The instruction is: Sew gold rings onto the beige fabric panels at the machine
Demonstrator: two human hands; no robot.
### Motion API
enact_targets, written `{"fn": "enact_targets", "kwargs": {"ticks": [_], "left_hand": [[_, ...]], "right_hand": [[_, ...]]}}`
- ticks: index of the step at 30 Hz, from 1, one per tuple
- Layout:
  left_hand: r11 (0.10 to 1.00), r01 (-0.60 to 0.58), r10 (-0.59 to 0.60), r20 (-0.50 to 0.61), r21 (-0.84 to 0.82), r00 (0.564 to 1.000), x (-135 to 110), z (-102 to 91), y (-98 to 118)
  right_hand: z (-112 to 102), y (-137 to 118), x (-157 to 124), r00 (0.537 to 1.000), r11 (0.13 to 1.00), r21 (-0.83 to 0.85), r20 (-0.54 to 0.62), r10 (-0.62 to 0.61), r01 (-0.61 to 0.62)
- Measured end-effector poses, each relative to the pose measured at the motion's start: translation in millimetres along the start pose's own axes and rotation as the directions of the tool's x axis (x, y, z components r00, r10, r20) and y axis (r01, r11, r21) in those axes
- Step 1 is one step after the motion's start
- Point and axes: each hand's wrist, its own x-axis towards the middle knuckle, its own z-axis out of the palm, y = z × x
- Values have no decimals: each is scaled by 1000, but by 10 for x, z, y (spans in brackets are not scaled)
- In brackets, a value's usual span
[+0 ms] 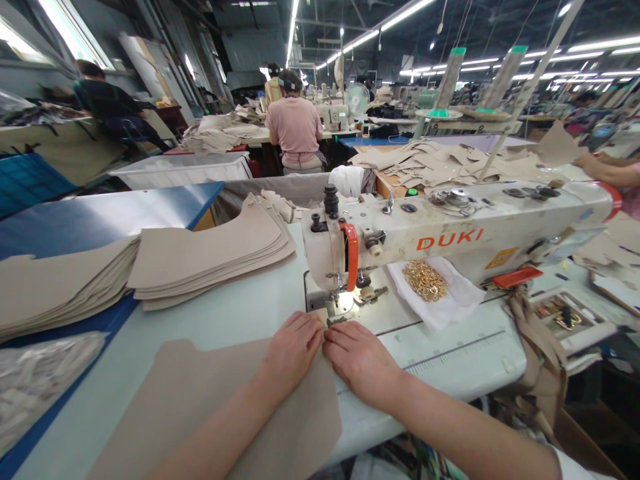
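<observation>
A beige cut fabric piece [200, 400] lies flat on the pale sewing table [240, 313] in front of me. My left hand [293, 350] rests on its right edge, fingers flat and pressed together. Beside it, my right hand [357, 357] lies with fingers stretched toward the same edge. Both sets of fingertips meet just in front of the needle area [345, 303] of a white DUKI sewing machine [450, 233]. The lamp lights the presser foot.
Two stacks of beige cut pieces [210, 253] [60, 287] lie at left. A white cloth with gold metal rings [425, 280] sits under the machine arm. A tray of small parts [565, 313] is at right. A person in pink [295, 127] sits ahead.
</observation>
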Motion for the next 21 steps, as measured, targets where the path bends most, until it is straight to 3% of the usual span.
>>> {"fn": "enact_targets", "kwargs": {"ticks": [13,21], "left_hand": [[1000,6,-6,7,-26,1000,-14,-15,14],[998,23,-23,9,-66,1000,-55,-43,5]], "right_hand": [[-29,1,19,1000,998,-62,2,14,-14],[-26,30,68,998,990,-133,51,-44,51]]}}
